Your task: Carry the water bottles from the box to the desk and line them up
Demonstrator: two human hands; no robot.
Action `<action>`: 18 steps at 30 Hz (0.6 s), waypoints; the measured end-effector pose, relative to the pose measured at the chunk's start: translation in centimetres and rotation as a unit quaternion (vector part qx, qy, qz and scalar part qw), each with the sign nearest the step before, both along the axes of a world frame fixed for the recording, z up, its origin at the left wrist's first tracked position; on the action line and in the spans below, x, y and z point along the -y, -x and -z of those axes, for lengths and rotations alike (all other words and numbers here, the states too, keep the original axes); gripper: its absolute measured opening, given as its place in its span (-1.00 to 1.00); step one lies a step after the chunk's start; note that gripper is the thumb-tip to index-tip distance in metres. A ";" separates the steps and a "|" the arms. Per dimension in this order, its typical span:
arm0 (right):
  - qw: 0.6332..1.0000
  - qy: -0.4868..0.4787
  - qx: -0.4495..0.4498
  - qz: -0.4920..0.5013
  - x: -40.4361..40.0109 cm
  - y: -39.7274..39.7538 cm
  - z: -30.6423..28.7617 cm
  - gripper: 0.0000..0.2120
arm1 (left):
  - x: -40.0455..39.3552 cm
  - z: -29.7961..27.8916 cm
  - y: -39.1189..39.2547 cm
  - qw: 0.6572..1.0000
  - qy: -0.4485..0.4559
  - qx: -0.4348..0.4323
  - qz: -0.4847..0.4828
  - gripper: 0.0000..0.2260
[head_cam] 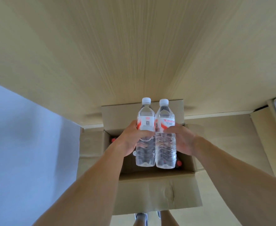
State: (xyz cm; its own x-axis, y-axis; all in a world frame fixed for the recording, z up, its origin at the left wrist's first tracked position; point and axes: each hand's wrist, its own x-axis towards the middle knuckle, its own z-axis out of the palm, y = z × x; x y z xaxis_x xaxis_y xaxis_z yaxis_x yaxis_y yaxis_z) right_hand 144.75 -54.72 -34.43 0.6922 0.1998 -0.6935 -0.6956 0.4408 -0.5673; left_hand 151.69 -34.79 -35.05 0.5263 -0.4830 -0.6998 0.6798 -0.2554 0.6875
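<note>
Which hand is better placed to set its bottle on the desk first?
Neither clearly. The left hand and right hand each grip one upright bottle, left bottle and right bottle, side by side above the box, level before the desk.

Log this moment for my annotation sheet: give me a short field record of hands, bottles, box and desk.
left hand: grips the left bottle around its middle
right hand: grips the right bottle around its middle
bottles: two, clear, white caps, upright, side by side, held above the box
box: cardboard, open, on the floor; red caps show inside
desk: light wood surface beyond the box; no bottles seen on it
feet: shoes visible below the box
</note>
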 end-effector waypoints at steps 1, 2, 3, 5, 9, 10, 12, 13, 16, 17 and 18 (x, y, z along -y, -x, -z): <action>1.000 0.004 0.006 0.011 0.0 0.2 -0.9 -0.36 | 0.1 -0.9 0.2 1.000 0.004 0.006 -0.010 -0.42; 1.000 0.009 0.012 0.022 0.0 0.4 -1.7 -0.33 | 0.2 -1.8 0.3 1.000 0.007 0.011 -0.026 -0.43; 0.999 0.012 0.019 0.031 -0.1 0.6 -2.5 -0.32 | 0.3 -2.7 0.4 0.999 0.005 0.017 -0.043 -0.43; 0.998 0.013 0.034 0.044 -0.2 1.0 -3.9 -0.31 | 0.6 -4.4 0.7 0.998 0.004 0.035 -0.059 -0.42; 0.996 0.027 0.043 0.069 -0.2 2.1 -6.8 -0.23 | 1.4 -8.0 1.1 0.996 0.000 0.090 -0.028 -0.41; 0.996 0.036 0.038 0.077 -0.1 2.5 -7.4 -0.19 | 1.6 -8.7 1.2 0.995 0.003 0.096 -0.017 -0.44; 0.993 0.054 0.031 0.100 0.1 3.6 -8.5 -0.16 | 2.2 -10.2 1.3 0.996 0.027 0.079 -0.010 -0.58; 0.991 0.063 0.028 0.115 0.1 4.1 -9.0 -0.19 | 2.4 -10.9 1.4 0.997 0.040 0.066 -0.009 -0.63; 0.984 0.070 0.026 0.159 0.3 5.6 -10.2 -0.24 | 3.2 -12.5 1.8 0.996 0.053 0.074 0.023 -0.63; 0.982 0.070 0.027 0.173 0.4 6.2 -10.5 -0.25 | 3.6 -12.8 2.1 0.994 0.052 0.091 0.037 -0.67; 0.979 0.069 0.027 0.191 0.4 6.7 -10.8 -0.25 | 4.0 -13.1 2.4 0.992 0.051 0.106 0.046 -0.71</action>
